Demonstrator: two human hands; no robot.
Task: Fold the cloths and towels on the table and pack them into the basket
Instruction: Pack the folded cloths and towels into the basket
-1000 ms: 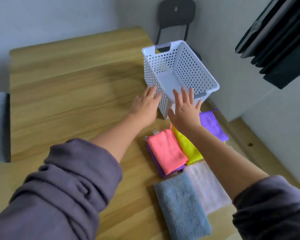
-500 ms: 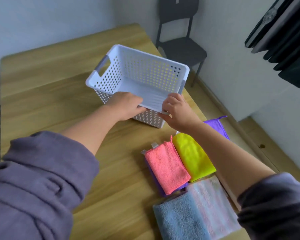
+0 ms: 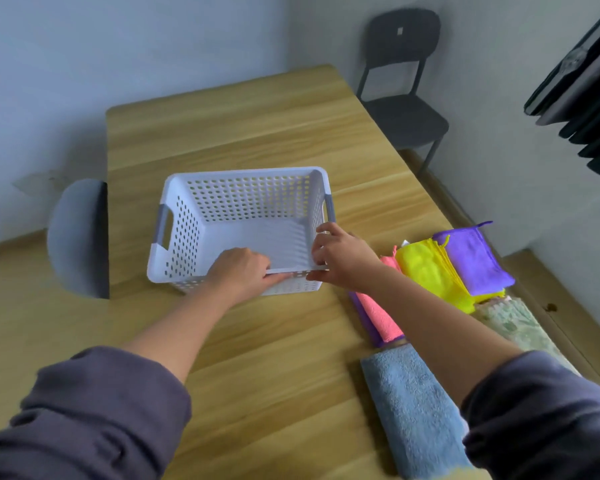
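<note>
The white perforated plastic basket [image 3: 184, 233] is sitting square-on at mid wooden desk [image 3: 257, 133], having been turned and drawn leftward since half a second ago. The left grip [image 3: 239, 271] and right grip [image 3: 340, 254] are both clasping its near rim. Folded pink cloth [image 3: 378, 317], yellow cloth [image 3: 426, 268], purple cloth [image 3: 471, 261] and blue towel [image 3: 413, 407] are lying along the desk's right edge.

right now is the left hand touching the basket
Touching. The head view shows the left hand gripping the near rim of the basket, thumb along the rim's outside, fingers over it.
</note>
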